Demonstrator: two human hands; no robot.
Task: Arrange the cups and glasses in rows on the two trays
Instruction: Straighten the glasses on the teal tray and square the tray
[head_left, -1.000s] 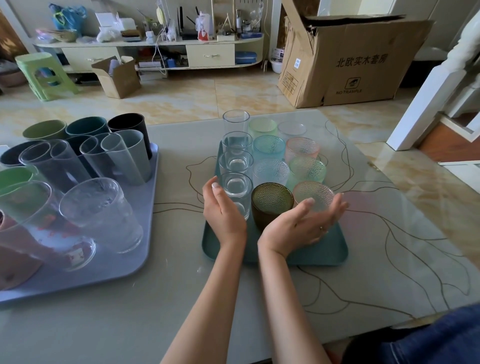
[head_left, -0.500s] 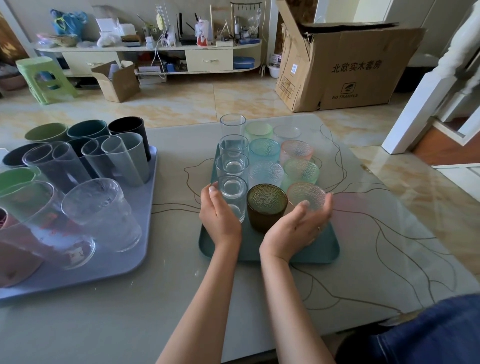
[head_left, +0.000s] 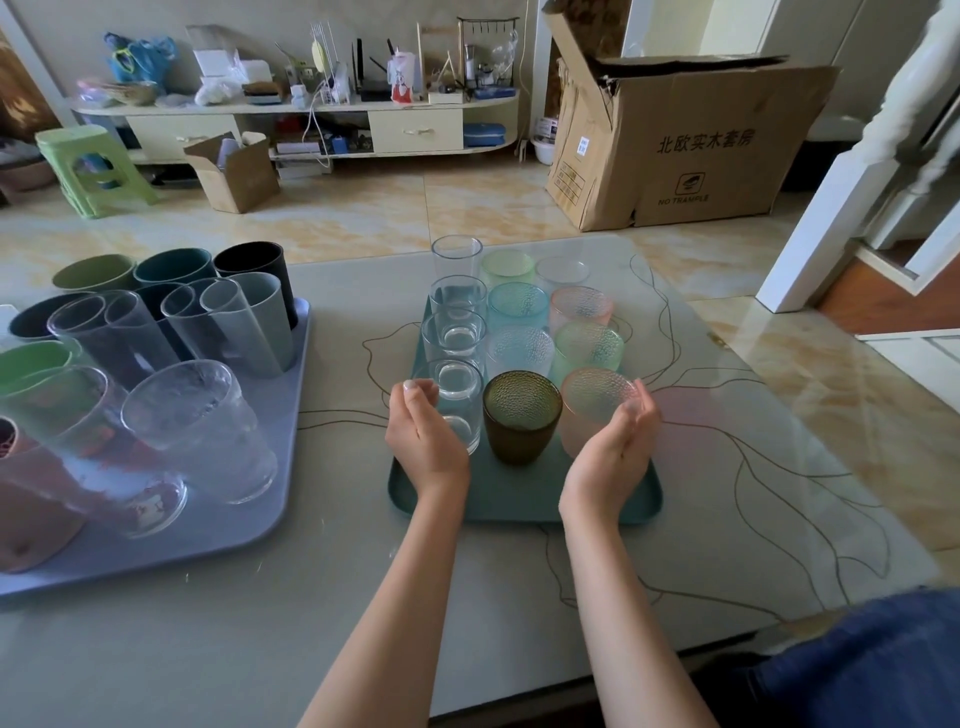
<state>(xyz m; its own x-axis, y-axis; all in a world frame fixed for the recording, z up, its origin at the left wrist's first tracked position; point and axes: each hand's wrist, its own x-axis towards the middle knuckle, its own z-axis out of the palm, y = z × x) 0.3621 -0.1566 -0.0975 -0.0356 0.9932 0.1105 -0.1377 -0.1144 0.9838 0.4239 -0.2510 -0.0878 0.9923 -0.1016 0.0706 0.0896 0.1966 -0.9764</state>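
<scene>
Bracketing the near row of the teal tray (head_left: 524, 501), the person's two hands stand on edge at either end of it. From the head camera, the left hand (head_left: 427, 441) lies with straight fingers against the outer side of the nearest clear tumbler (head_left: 457, 402), gripping nothing. The right hand (head_left: 613, 449) is open too, palm inward, fingers loosely cupped against the pink textured glass (head_left: 592, 408) without closing round it. Between them sits the dark olive glass (head_left: 522, 415). This looks like a squeezing move to close the row and square it with the three rows behind, where clear tumblers form the left column and coloured textured glasses fill the rest. Well to the left, the lavender tray (head_left: 228, 525) holds tall plastic cups and clear glasses standing in rows, apparently already arranged. Both trays rest on the glass-topped table (head_left: 311, 649).
</scene>
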